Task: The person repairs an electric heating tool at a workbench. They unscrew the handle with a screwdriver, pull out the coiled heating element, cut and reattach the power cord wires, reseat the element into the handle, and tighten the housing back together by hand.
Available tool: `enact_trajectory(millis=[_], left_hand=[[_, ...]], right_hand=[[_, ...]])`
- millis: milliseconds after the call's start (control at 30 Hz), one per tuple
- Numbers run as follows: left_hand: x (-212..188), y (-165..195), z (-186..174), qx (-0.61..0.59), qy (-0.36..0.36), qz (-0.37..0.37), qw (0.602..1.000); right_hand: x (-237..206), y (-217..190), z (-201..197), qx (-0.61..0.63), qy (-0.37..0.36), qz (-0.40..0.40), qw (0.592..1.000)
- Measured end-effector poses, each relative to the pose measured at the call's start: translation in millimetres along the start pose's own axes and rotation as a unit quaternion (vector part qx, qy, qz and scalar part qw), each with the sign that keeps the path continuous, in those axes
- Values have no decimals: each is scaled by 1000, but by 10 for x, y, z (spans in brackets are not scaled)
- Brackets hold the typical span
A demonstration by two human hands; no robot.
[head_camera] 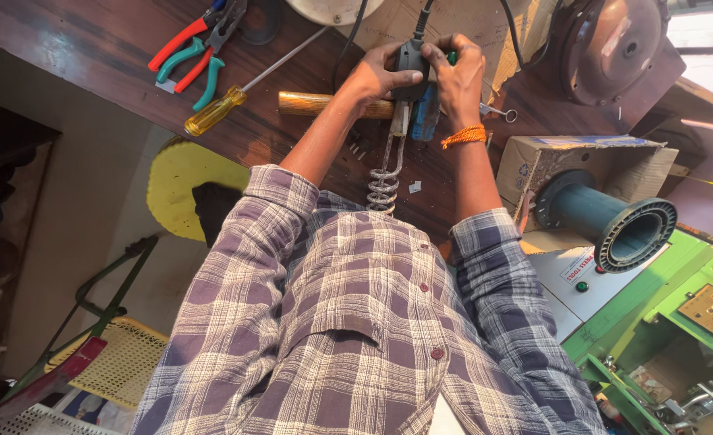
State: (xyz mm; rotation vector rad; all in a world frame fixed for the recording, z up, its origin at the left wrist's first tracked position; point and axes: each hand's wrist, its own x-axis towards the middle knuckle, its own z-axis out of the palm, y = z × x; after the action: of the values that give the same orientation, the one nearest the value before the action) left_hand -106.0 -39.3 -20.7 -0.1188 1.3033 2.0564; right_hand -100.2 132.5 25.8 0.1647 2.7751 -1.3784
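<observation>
Both my hands are on the black handle (pixel 410 60) of an immersion heater rod at the far side of a dark wooden bench (pixel 91 48). My left hand (pixel 379 76) grips the handle from the left, and my right hand (pixel 460 76), with an orange thread on its wrist, closes on it from the right. A bit of green shows between the right fingers. The heater's silver coil (pixel 384 184) points back toward my chest. A black cord (pixel 423 14) runs from the handle off the top. A blue object (pixel 426 114) lies under the hands.
A wooden handle (pixel 312 103), a yellow-handled screwdriver (pixel 211 113) and red and teal pliers (pixel 189 55) lie at the left. At the right are a cardboard box (pixel 526 161) holding a teal flanged pipe (pixel 622 225), a round metal motor part (pixel 614 44) and a green machine (pixel 679 306). A yellow stool (pixel 181 173) stands below.
</observation>
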Motion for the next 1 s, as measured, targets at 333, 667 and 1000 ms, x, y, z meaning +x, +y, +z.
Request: enact_trajectory(millis=[333,667,1000], left_hand=[[-14,-3,5,-9,-7,22,1000],[-17,12,-1,3,-10,57,998],[-55,59,16,38,19,31,999]], right_hand=[[-118,28,68,43,25,-32,998],[-64,62,-8,27,-31,-61,997],[-10,85,27,23,15,-91,995]])
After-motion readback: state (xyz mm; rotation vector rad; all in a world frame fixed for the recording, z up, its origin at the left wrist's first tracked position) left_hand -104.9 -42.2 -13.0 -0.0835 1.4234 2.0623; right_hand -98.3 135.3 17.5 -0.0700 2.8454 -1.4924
